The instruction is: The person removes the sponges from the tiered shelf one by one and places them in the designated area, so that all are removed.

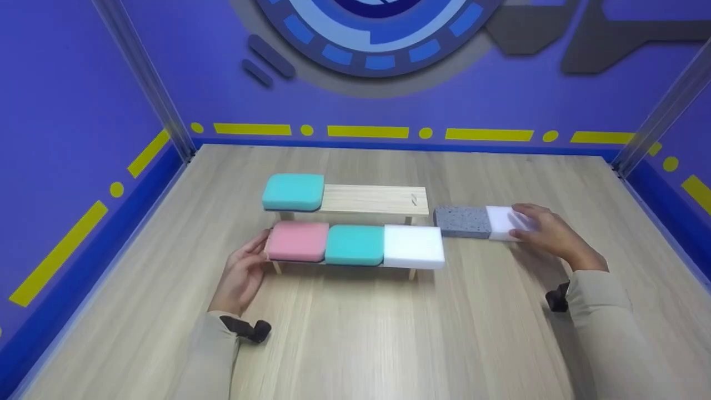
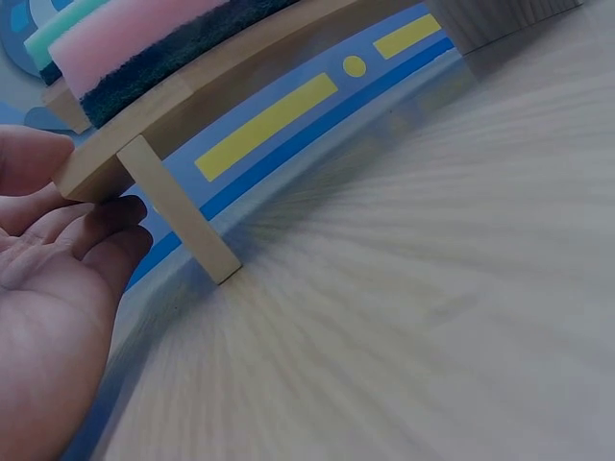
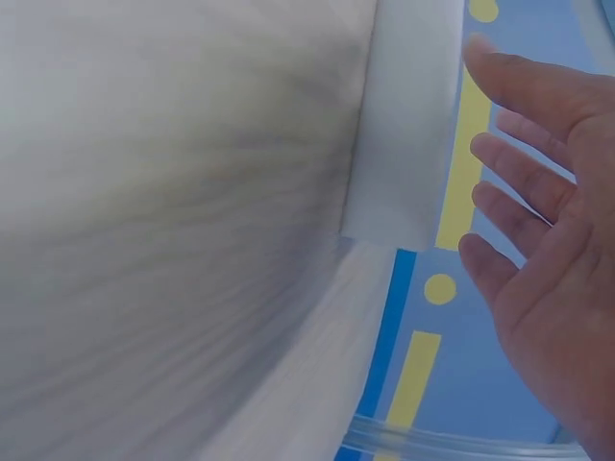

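Note:
My left hand [image 1: 242, 275] pinches the left end of a small wooden rack [image 2: 91, 165] with the thumb above the board and fingers below. Along the rack's front board lie a pink sponge [image 1: 298, 241], a teal sponge [image 1: 355, 245] and a white sponge block [image 1: 414, 246]. Another teal sponge [image 1: 293, 191] sits at the left of the rear board [image 1: 375, 199]. Over a second white block [image 1: 504, 222] on the table, my right hand [image 1: 550, 230] is spread. Its fingers [image 3: 524, 178] are loosely extended beside that block in the right wrist view.
A grey speckled block [image 1: 462, 221] lies between the rack and the second white block, end to end with the latter. The wood-grain table [image 1: 355, 333] is bordered by blue panels [image 1: 183, 83] at the back and sides.

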Tool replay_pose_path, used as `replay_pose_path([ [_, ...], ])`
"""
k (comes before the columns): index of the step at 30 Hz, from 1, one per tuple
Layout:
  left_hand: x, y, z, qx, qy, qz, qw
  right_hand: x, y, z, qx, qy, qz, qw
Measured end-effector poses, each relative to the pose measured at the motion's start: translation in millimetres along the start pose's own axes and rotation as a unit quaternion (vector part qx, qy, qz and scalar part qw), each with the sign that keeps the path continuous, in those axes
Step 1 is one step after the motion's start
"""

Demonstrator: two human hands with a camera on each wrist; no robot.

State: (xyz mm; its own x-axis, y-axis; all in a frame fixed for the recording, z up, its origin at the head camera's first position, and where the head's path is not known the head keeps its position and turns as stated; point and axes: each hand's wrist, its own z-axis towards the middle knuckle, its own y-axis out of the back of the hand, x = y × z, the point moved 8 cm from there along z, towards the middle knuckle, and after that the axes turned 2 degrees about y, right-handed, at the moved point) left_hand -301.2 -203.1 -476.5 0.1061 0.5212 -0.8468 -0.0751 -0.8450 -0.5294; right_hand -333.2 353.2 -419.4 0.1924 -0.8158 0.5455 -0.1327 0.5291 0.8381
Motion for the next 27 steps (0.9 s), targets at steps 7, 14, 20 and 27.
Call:
replay_pose_path([
  [7,0.4,0.9,0.5,-0.009,0.005,0.008,0.9999,9.6,3.7,1.4,0.0,0.012,-0.007,1.0],
  [14,-0.1,0.5,-0.1,-0.009,0.002,0.006,0.9999,21.7,7.7,3.7,-0.006,0.022,-0.014,1.0],
  [20,1.2,0.9,-0.8,-0.007,0.003,0.003,1.0,34.6,9.0,6.2,-0.011,0.039,-0.025,0.999],
  [27,0.8,0.6,0.5,-0.01,0.007,0.011,0.9999,50.3,10.1,10.3,-0.033,0.067,-0.022,0.997],
])
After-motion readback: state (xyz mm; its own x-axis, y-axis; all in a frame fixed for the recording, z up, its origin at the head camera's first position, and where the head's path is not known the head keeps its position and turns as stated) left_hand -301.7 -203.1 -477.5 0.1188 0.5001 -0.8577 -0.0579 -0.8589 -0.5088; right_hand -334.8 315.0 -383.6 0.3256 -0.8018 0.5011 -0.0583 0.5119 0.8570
